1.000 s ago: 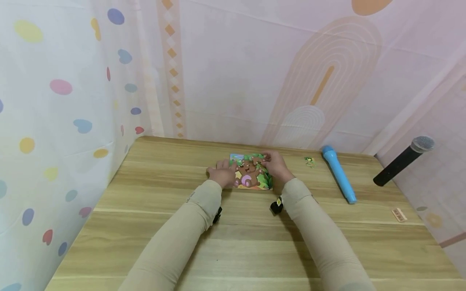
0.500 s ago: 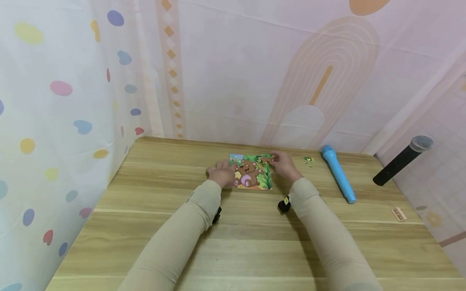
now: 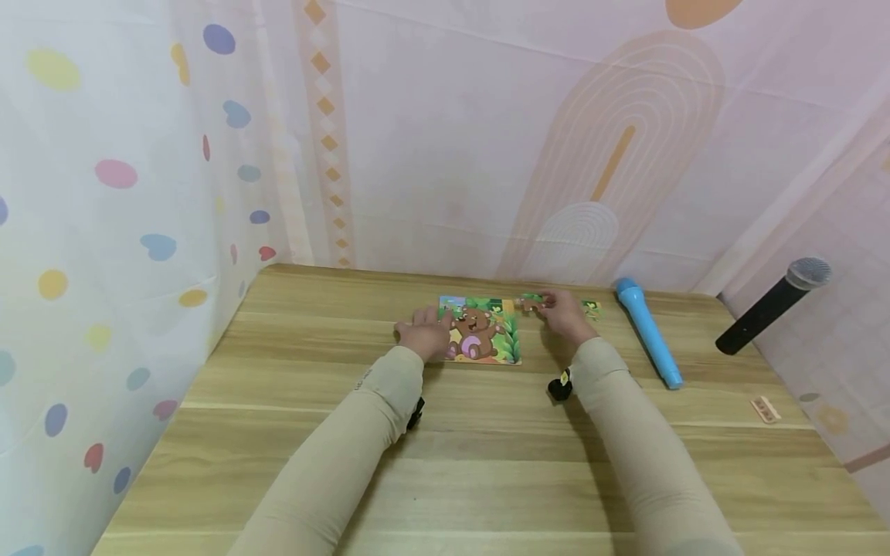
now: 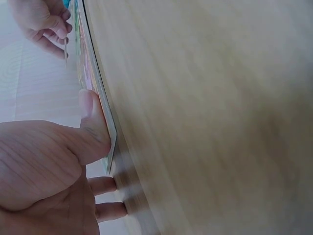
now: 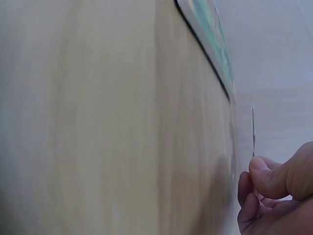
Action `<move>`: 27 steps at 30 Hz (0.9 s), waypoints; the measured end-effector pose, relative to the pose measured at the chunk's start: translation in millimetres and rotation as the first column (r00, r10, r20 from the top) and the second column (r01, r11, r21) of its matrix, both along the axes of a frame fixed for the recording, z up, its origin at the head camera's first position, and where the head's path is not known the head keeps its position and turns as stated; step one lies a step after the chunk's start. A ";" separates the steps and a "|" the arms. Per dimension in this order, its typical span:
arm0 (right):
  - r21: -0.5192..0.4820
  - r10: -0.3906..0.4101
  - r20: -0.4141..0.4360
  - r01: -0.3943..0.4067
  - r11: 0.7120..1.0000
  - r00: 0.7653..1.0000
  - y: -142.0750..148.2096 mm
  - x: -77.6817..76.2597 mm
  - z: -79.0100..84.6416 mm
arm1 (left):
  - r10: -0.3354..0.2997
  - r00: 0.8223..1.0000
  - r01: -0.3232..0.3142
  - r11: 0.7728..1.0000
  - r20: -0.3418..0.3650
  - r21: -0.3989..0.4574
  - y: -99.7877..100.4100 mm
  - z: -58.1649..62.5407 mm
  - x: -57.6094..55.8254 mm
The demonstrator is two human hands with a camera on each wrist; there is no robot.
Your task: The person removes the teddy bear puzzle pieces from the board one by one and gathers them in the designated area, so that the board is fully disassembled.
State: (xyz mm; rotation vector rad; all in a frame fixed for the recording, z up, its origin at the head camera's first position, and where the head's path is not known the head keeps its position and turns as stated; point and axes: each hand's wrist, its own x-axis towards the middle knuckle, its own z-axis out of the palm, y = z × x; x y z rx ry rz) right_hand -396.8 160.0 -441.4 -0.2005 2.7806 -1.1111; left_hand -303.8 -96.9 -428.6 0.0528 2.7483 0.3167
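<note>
A jigsaw puzzle (image 3: 483,330) showing a brown bear among green leaves lies flat on the wooden table. My left hand (image 3: 426,333) rests at its left side; in the left wrist view the thumb (image 4: 93,117) presses near a corner and other fingertips touch the tabletop. Just off the puzzle's upper right corner, my right hand (image 3: 565,315) pinches a puzzle piece (image 3: 531,304) between thumb and fingertips. Edge-on, that piece (image 5: 253,129) looks like a thin upright line in the right wrist view. A light orange patch shows at the puzzle's upper right corner.
Another small green piece (image 3: 592,310) lies right beside the right hand, partly covered by it. Farther right are a blue toy microphone (image 3: 650,333), a black microphone (image 3: 773,306) and a small pinkish tag (image 3: 766,410). A patterned cloth (image 3: 445,154) hangs behind the table.
The right hand has moved to the right, lifting the pinched piece away from the puzzle's upper right corner toward the loose green piece. The left hand has stayed in place.
</note>
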 end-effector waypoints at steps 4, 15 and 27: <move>0.008 -0.025 0.020 0.025 1.000 0.999 7.7 -3.9 -0.9 | -0.010 1.000 0.010 1.000 0.010 -0.026 -0.7 -7.3 -5.9; 0.016 -0.019 -0.001 0.019 1.000 1.000 20.5 -8.4 7.5 | -0.005 1.000 0.005 1.000 -0.009 -0.014 0.7 5.3 6.4; 0.156 -0.001 -0.075 0.013 0.988 0.997 27.4 -12.4 7.6 | -0.014 1.000 0.014 0.999 -0.005 -0.036 0.3 9.1 8.7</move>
